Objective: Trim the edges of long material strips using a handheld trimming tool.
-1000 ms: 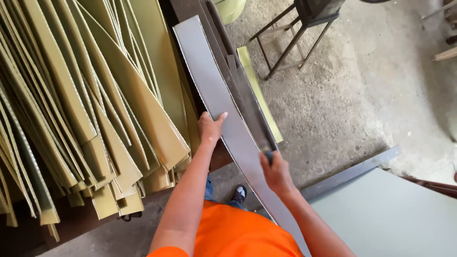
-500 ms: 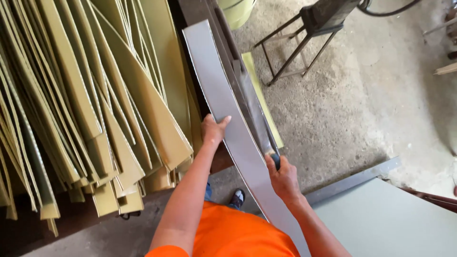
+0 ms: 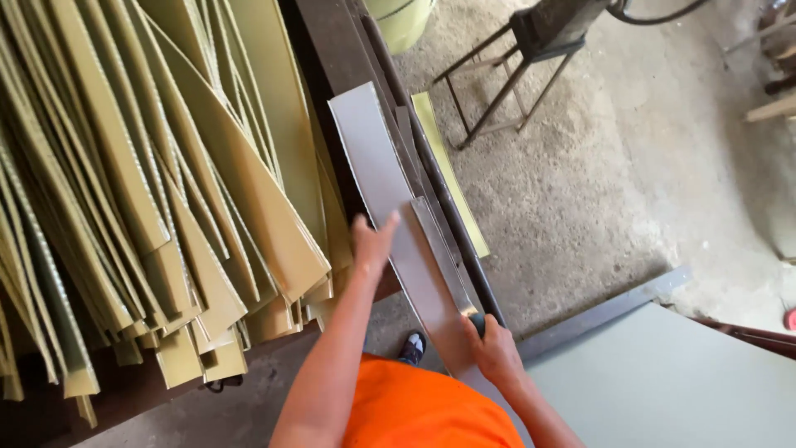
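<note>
The long grey flat sheet-metal strip (image 3: 377, 178) lies in the head view on the dark workbench (image 3: 327, 50), its long axis running from 11 o'clock, far from the person, to 5 o'clock at the body. The left hand (image 3: 373, 242) presses flat, fingers spread, on the strip's left edge near mid-length. The right hand (image 3: 496, 353), nearer the body at 5 o'clock, is clamped around the handle of a long flat steel blade (image 3: 439, 253) lying along the strip. At 9 o'clock is a heap of stiff olive-yellow cut strips (image 3: 141, 199); the floor is rough concrete (image 3: 597, 191).

two hands (image 3: 373, 245), one grey strip (image 3: 377, 170), one stool (image 3: 531, 50)
</note>
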